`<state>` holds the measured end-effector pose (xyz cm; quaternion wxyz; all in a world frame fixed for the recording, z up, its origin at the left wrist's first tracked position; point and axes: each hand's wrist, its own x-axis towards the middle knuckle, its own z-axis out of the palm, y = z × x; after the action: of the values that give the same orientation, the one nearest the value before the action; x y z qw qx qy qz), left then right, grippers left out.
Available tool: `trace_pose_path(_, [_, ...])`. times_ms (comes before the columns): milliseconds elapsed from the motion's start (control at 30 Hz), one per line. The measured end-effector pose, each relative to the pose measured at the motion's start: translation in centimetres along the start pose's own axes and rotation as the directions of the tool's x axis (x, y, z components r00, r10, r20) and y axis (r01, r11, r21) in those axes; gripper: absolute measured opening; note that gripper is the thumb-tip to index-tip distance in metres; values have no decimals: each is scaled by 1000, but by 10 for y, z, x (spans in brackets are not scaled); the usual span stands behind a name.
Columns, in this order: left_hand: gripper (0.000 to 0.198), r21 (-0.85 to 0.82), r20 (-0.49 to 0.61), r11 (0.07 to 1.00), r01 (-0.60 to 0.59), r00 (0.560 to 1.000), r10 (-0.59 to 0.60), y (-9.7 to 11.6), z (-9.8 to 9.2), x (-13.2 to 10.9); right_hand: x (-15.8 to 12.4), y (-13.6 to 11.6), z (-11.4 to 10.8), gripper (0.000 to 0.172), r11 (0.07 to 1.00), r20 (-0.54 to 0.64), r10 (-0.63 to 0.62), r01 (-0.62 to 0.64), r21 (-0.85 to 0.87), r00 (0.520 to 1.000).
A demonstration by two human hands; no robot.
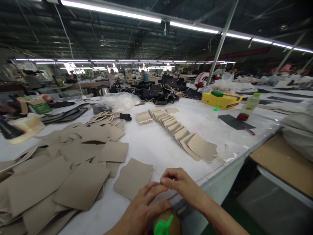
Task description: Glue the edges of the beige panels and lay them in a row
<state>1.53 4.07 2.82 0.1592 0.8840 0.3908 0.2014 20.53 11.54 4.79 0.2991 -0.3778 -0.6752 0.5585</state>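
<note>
My left hand (144, 207) is at the table's near edge, fingers bent and pressed together, beside a flat taupe leather-like panel (134, 176). Its fingertips meet those of my right hand (179, 184), whose thumb and fingers are pinched. Whatever lies between the fingertips is too small or hidden to make out. Just below my left thumb is a round brownish bottle with a green nozzle cap (163, 227), partly cut off by the frame; I cannot tell whether the hand touches it. A fanned row of similar panels (182, 133) lies beyond my hands.
A heap of loose taupe panels (80, 182) covers the table's left side. Further back are black bags (156, 91), clear plastic (119, 101), a yellow box (221, 100), a small green-tipped bottle (215, 112) and a drink bottle (248, 107). A cardboard box (285, 163) stands right of the table.
</note>
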Motion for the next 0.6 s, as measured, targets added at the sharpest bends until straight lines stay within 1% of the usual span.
trace_pose_path(100, [43,31,17,999,22,1000,-22,1,1,0,-2,0,-2,21,1000,13,5,-5,5,1000])
trace_pose_path(167, [44,44,20,998,36,999,-37,1,3,-1,-3,1,-3,24,1000,-20,-3,3,-2,1000])
trace_pose_path(267, [40,44,-7,997,63,998,-62,0,5,-3,-8,6,-8,30,1000,-110,-8,6,-23,994])
trace_pose_path(367, [33,-9,-64,998,67,996,-68,-5,3,-9,-21,16,-26,37,999,-235,12,-24,-48,972])
trace_pose_path(433, [28,-58,-119,996,71,990,-78,-11,3,-16,-38,26,-48,41,996,-341,39,-64,-62,939])
trace_pose_path(467, [29,-78,-150,994,82,984,-93,-16,4,-20,-49,32,-62,44,993,-402,52,-89,-74,914])
trace_pose_path(533, [36,-106,-204,987,119,969,-138,-26,7,-29,-76,46,-90,47,981,-525,72,-154,-114,848])
trace_pose_path(600, [48,-85,-256,982,169,949,-185,-37,12,-37,-108,66,-118,50,951,-619,100,-258,-171,779])
